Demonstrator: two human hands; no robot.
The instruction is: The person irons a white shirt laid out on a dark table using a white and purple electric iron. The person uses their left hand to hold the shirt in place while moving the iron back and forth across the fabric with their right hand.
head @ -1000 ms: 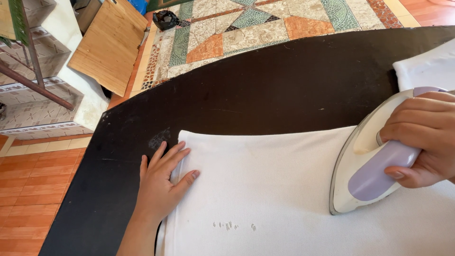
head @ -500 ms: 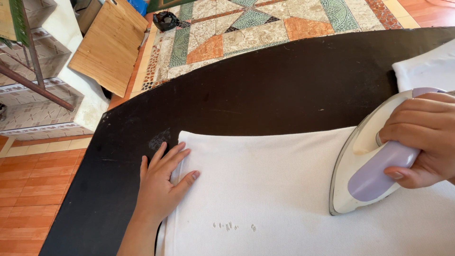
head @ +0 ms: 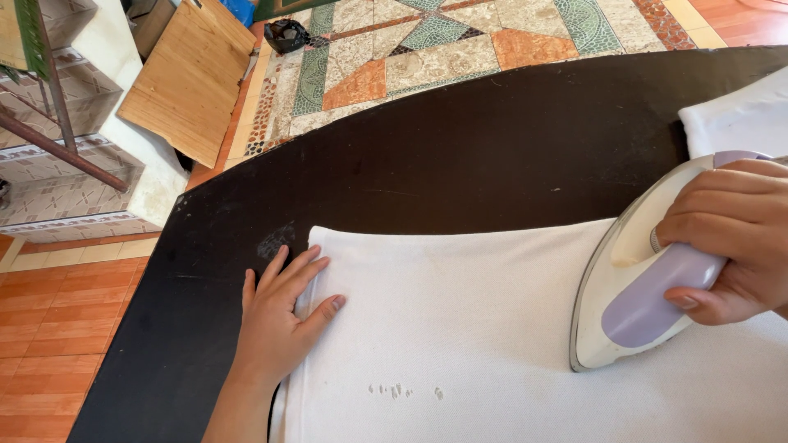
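The right hand (head: 730,238) is seen closed around the lilac handle of a white electric iron (head: 636,283), fingers curled over the top and the thumb tucked beneath; the wrist and part of the hand are cut off by the right edge. The heel end of the iron is hidden under that hand, and its soleplate cannot be seen, since it is pressed flat on a white cloth (head: 492,328). The left hand (head: 279,316) is laid flat and empty, fingers spread, on the left edge of the same cloth near its far corner, with the outer fingers reaching onto the dark table (head: 460,156); only part of the forearm shows before the bottom edge. The two hands are held well apart, one at each side of the cloth. The cloth is spread over the near part of the table and is cut off at the bottom and right, so its full shape cannot be told. A few small grey specks are visible on it near the bottom edge; what they are cannot be made out. A second white fabric piece (head: 743,115) is seen at the table's right end, partly cut off. Beyond the table, one wooden board (head: 189,78) and a small dark object (head: 287,34) lie on the patterned tile floor (head: 460,41).
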